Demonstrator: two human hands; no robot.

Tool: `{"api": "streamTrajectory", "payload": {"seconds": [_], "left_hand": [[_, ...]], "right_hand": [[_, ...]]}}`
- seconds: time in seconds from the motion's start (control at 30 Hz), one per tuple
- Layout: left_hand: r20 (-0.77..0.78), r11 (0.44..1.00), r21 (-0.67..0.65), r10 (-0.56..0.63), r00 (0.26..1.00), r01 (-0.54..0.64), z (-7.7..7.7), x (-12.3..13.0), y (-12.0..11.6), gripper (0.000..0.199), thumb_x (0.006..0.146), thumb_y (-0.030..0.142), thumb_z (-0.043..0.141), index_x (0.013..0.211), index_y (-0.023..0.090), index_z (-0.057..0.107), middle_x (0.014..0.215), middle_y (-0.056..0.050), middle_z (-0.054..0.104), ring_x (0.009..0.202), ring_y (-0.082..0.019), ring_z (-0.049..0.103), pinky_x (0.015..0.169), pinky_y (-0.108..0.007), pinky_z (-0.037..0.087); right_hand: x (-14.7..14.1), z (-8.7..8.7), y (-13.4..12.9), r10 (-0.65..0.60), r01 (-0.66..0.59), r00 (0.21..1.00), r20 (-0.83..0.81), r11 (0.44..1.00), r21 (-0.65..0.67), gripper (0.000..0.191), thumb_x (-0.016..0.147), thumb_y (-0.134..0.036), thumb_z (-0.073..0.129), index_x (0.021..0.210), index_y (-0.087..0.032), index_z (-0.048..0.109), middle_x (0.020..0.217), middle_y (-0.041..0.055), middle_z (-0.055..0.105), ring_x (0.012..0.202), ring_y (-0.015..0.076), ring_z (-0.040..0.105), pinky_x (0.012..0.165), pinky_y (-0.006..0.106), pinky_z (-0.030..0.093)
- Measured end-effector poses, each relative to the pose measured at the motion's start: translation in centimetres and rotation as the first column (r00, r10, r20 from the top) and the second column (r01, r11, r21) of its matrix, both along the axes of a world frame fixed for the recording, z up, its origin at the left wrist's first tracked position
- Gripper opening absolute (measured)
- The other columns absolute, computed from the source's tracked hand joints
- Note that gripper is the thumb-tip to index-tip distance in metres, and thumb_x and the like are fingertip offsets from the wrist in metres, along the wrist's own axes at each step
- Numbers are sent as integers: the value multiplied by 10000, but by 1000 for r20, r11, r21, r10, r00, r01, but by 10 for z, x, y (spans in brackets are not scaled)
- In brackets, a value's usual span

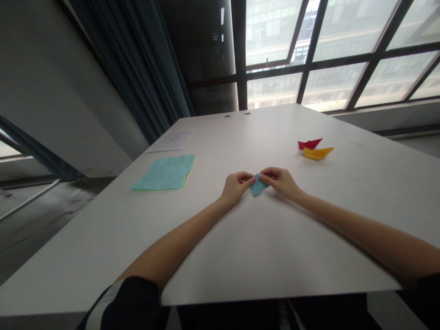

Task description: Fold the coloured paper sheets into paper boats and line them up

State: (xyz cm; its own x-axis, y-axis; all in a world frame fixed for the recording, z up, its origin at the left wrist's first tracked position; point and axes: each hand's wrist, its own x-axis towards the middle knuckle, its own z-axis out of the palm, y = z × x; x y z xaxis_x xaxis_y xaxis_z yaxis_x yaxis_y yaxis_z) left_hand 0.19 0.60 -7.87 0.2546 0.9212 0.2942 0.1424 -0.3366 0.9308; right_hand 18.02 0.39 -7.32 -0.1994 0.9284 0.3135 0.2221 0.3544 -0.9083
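Note:
A small folded piece of light blue paper [257, 187] is held just above the white table, one corner pointing down toward me. My left hand [238, 184] pinches its left side between thumb and fingers. On the opposite side, my right hand [280, 181] is closed on the paper too, its thumb lying on the near face. The fingers behind the paper are partly hidden, and the fine folds are too small to make out.
Folded paper boats, one red [310, 144] and one yellow [318, 153], sit to the right on the white table [213, 256]. At left lies a stack of blue and green paper sheets [165, 173], with a printed white sheet [171, 141] behind it.

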Motion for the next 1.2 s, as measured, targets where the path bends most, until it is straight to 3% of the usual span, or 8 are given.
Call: {"api": "streamTrajectory", "payload": {"seconds": [0.4,0.7,0.8,0.93,1.07,1.2], "left_hand": [[-123,995,94,57,991,-45,7,1,-6,276,738,399,597,761,135,676,719,-49,666,656,-139,586,578,-226,433],[-23,992,71,108,994,-106,4,2,-2,269,725,395,614,782,136,660,765,-53,663,700,-143,592,626,-241,459],[40,1000,-17,-6,999,7,2,3,-1,298,678,371,667,847,129,634,818,-55,662,745,-148,599,679,-257,471],[94,971,-173,-153,984,167,2,5,-3,373,605,340,721,885,129,595,793,-28,659,705,-133,595,659,-251,465],[48,978,-166,-124,991,130,4,5,-5,315,606,324,712,818,128,587,715,0,631,639,-113,570,597,-219,438],[-123,996,-67,-72,990,64,5,4,-7,237,627,304,686,760,129,595,624,22,580,555,-95,512,517,-199,383]], "right_hand": [[1,4,-1,-28,13,990,140,994,105,273,724,-431,600,818,-183,663,749,50,682,692,177,609,636,301,482],[4,3,0,-10,-6,984,178,996,87,302,695,-458,622,830,-191,668,772,49,686,690,176,603,654,309,488],[5,0,3,2,-9,993,122,999,50,293,704,-458,614,819,-191,652,778,45,683,705,180,612,673,315,496],[6,-3,6,36,-36,999,16,999,-4,311,694,-465,622,821,-181,624,760,41,671,665,165,609,623,292,497],[4,-2,5,50,-52,998,-46,998,-41,337,666,-476,642,817,-176,621,761,39,675,662,162,611,618,291,495],[2,0,3,17,-22,997,-80,998,-51,335,653,-454,660,827,-170,622,788,47,675,715,176,615,679,313,496]]}}
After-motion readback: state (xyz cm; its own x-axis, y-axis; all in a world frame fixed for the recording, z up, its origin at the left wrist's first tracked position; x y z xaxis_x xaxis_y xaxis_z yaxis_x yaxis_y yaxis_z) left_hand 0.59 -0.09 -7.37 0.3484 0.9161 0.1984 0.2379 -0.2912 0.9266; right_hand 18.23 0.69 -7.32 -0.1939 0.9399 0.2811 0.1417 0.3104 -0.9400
